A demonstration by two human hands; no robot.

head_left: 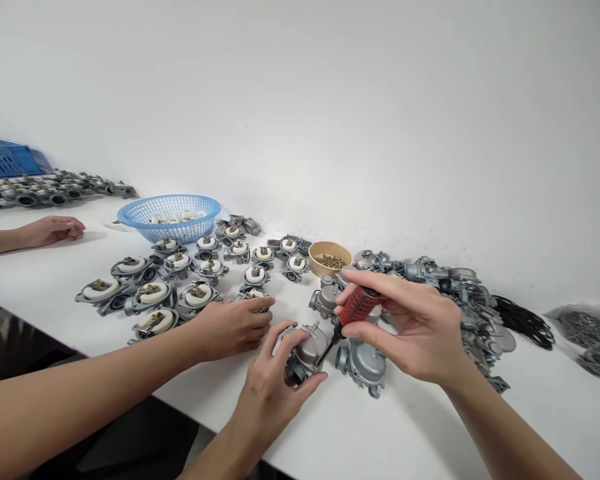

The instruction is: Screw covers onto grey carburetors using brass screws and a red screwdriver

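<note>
Head view: carburetor (311,348) on tabletop (380,437), 6 o'clock from frame centre, round cover up. Left hand (276,383): fingers spread around body, likely so it can't twist. Right hand (416,328): fingers pinch red screwdriver (356,309) handle. Long axis slants, handle 1-2 o'clock, tip 7-8 o'clock at cover edge, presumably angled to reach that rim.

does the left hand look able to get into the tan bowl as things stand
Probably not right now: the left hand holds a metal part under the screwdriver. The tan bowl is open on top, but another metal part stands in front of it.
</note>
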